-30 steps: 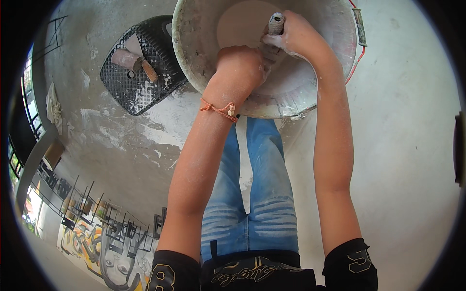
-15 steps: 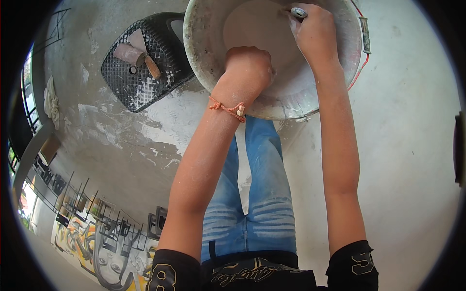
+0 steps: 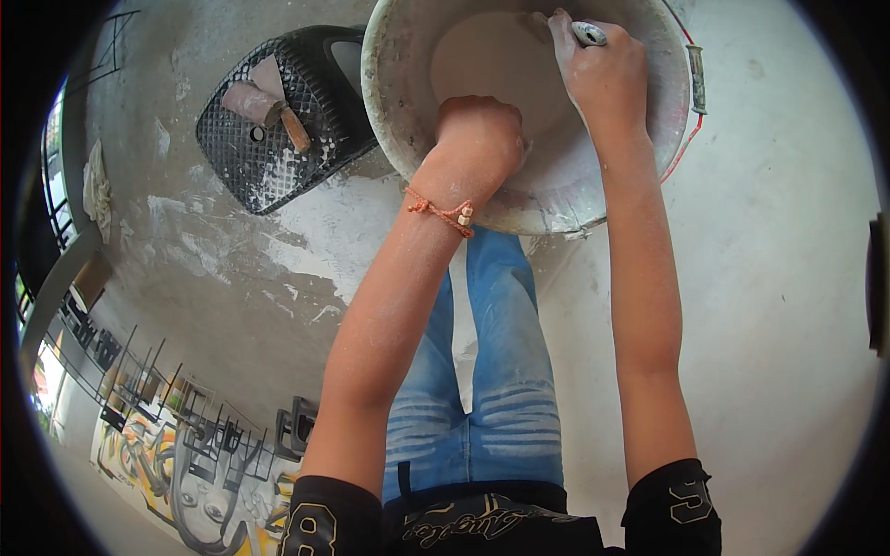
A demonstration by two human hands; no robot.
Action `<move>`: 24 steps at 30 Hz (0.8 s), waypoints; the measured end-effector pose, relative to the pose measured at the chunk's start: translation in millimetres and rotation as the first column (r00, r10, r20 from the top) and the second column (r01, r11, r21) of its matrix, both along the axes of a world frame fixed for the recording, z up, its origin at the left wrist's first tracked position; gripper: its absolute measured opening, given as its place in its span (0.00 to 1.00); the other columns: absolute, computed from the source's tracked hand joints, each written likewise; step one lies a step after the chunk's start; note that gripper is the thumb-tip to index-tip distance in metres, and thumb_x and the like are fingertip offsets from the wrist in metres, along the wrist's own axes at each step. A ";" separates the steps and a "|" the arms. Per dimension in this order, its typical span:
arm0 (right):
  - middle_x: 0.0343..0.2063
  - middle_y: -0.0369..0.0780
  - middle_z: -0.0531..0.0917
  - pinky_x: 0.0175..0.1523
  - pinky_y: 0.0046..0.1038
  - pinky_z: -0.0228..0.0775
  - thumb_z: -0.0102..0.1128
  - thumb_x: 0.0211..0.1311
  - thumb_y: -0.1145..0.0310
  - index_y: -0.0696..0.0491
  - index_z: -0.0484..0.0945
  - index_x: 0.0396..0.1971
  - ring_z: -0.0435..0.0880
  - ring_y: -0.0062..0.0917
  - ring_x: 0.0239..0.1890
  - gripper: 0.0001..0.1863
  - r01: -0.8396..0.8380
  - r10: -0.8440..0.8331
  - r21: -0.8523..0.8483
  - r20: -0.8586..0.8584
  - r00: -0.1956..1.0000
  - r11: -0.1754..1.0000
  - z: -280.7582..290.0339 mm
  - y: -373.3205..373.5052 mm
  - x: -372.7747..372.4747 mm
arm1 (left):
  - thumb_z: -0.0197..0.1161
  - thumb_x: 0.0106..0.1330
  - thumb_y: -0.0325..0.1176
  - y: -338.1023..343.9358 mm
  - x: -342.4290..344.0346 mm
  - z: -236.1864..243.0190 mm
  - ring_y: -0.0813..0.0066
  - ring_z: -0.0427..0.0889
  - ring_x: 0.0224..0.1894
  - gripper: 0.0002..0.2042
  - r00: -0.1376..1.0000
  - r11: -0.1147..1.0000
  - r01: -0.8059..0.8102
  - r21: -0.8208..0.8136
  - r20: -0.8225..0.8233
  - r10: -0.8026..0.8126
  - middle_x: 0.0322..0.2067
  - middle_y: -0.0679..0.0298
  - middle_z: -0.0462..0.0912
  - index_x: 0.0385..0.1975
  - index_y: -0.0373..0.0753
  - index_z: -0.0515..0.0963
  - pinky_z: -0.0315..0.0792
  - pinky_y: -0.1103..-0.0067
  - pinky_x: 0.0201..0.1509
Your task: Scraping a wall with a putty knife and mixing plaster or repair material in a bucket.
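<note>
A wide, light-coloured bucket (image 3: 542,215) smeared with dried plaster holds a smooth greyish-pink mixture (image 3: 501,57). Inside its mouth, my right hand (image 3: 612,83) is closed around a tool with a rounded pale handle end (image 3: 591,34); the tool's working end is hidden, so its kind does not show. My left hand (image 3: 482,134) makes a fist over the near left part of the bucket, back of the hand up. Its fingers are turned away, and whatever they grip is out of sight. Pale dust covers both forearms.
Left of the bucket stands a black plastic stool (image 3: 227,153), carrying a plaster-coated tool (image 3: 248,102) with a wooden handle (image 3: 296,130) and a flat pointed piece (image 3: 268,76). White splashes mark the floor (image 3: 306,241). The bucket's red wire handle (image 3: 684,153) hangs at its right. A pale cloth (image 3: 96,192) lies far left.
The bucket, stool and both hands appear slightly lower and further right in the picture. Both hands keep nearly the same pose within the bucket.
</note>
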State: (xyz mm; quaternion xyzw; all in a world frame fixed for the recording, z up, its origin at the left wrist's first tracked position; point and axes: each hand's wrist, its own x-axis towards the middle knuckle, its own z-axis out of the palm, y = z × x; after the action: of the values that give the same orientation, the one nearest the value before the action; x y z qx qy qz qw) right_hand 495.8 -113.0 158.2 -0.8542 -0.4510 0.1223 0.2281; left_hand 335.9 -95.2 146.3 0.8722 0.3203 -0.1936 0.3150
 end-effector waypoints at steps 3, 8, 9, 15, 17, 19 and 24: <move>0.17 0.53 0.78 0.31 0.40 0.70 0.66 0.67 0.58 0.64 0.81 0.25 0.75 0.52 0.22 0.21 0.014 -0.011 0.015 -0.165 0.986 1.000 -2.8 0.1 -2.9 | 0.67 0.63 0.46 -0.4 -0.8 -1.9 0.54 0.89 0.39 0.16 1.000 1.000 0.001 0.013 0.007 -0.001 0.33 0.52 0.89 0.31 0.37 0.87 0.82 0.64 0.44; 0.23 0.53 0.82 0.36 0.34 0.75 0.67 0.65 0.60 0.60 0.87 0.35 0.79 0.48 0.24 0.16 -0.193 0.205 0.082 -0.187 0.961 0.978 -8.0 -0.2 -7.5 | 0.68 0.62 0.45 -3.0 -2.5 -4.2 0.54 0.89 0.38 0.15 0.999 0.999 -0.005 0.046 0.048 0.002 0.33 0.52 0.89 0.32 0.38 0.87 0.82 0.65 0.43; 0.23 0.53 0.82 0.36 0.34 0.75 0.67 0.65 0.60 0.60 0.87 0.35 0.79 0.48 0.24 0.16 -0.193 0.205 0.083 -0.186 0.961 0.978 -8.5 -0.8 -7.5 | 0.68 0.62 0.45 -3.2 -2.0 -3.9 0.55 0.89 0.38 0.15 0.999 0.999 0.003 0.047 0.034 -0.004 0.33 0.53 0.89 0.32 0.38 0.87 0.82 0.65 0.43; 0.23 0.55 0.80 0.35 0.44 0.73 0.69 0.60 0.62 0.62 0.82 0.27 0.76 0.57 0.32 0.16 -0.254 0.270 0.091 -0.319 0.909 0.963 -12.6 0.2 -11.5 | 0.69 0.61 0.46 -3.8 -2.2 -4.3 0.55 0.89 0.37 0.15 0.999 0.998 0.025 0.063 0.030 -0.027 0.32 0.54 0.89 0.31 0.38 0.86 0.82 0.65 0.42; 0.23 0.55 0.80 0.36 0.42 0.73 0.70 0.59 0.59 0.63 0.82 0.28 0.77 0.57 0.31 0.18 -0.274 0.291 0.100 -0.376 0.880 0.957 -12.2 -0.4 -13.7 | 0.69 0.61 0.47 -3.9 -3.0 -5.3 0.56 0.89 0.37 0.15 0.999 0.998 0.022 0.061 0.024 -0.023 0.32 0.54 0.89 0.31 0.39 0.87 0.82 0.65 0.42; 0.25 0.55 0.81 0.38 0.42 0.74 0.71 0.60 0.58 0.63 0.83 0.28 0.79 0.55 0.32 0.19 -0.315 0.309 0.056 -0.421 0.853 0.947 -17.9 -1.2 -10.4 | 0.69 0.61 0.47 -3.5 -2.6 -5.7 0.57 0.89 0.38 0.16 1.000 0.996 0.026 0.091 0.008 -0.027 0.33 0.55 0.89 0.32 0.39 0.87 0.82 0.65 0.43; 0.34 0.48 0.89 0.44 0.29 0.77 0.68 0.66 0.58 0.58 0.87 0.45 0.86 0.31 0.32 0.18 -0.435 0.308 -0.188 -0.472 0.826 0.881 -25.1 -6.2 -14.5 | 0.70 0.59 0.51 -2.9 -3.5 -5.8 0.60 0.89 0.40 0.18 0.995 0.988 0.060 0.141 -0.091 -0.047 0.35 0.57 0.89 0.34 0.41 0.88 0.82 0.67 0.45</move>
State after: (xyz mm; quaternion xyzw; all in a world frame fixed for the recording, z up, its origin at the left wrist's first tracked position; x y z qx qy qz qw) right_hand 481.3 -119.2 133.1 -0.7244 -0.5261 0.4132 0.1665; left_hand 332.3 -98.1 140.5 0.8916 0.3232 -0.2163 0.2319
